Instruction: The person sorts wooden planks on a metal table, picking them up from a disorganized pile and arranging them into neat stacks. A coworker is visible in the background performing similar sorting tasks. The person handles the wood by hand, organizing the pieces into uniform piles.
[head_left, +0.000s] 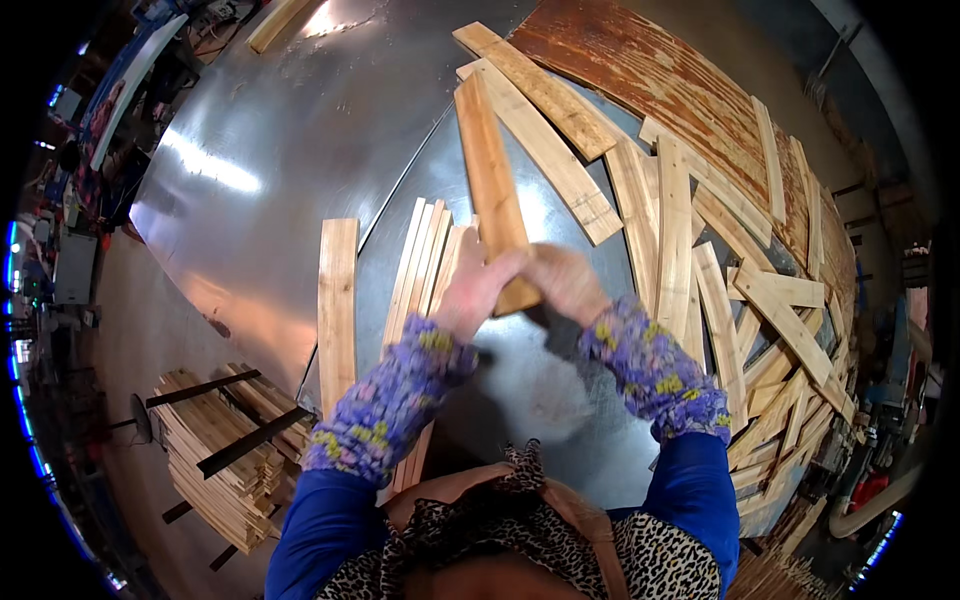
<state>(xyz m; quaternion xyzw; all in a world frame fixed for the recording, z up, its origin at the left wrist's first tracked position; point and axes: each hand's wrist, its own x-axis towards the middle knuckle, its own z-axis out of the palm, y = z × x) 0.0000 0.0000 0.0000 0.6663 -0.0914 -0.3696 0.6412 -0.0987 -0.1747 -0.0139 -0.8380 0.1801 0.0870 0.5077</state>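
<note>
A reddish-brown wooden board (488, 165) points away from me, raised at an angle over the metal table. My left hand (472, 285) closes around its near part, with the fingers across the wood. My right hand (568, 283), a little smeared by motion, grips the board's right edge close to the same end. Just left of my left hand, a row of narrow boards (415, 265) lies side by side, partly hidden by my sleeve. Further left a single pale board (338, 295) lies flat. Two more boards, one pale (545, 150) and one knotty (540, 90), rest beyond my right hand.
A loose heap of crossed boards (770, 330) covers the table's right side. Behind it lies a worn reddish-brown sheet (640, 60). Shiny metal tabletop (270, 130) stretches to the left. Below left, stacked boards (215, 455) sit against dark metal bars.
</note>
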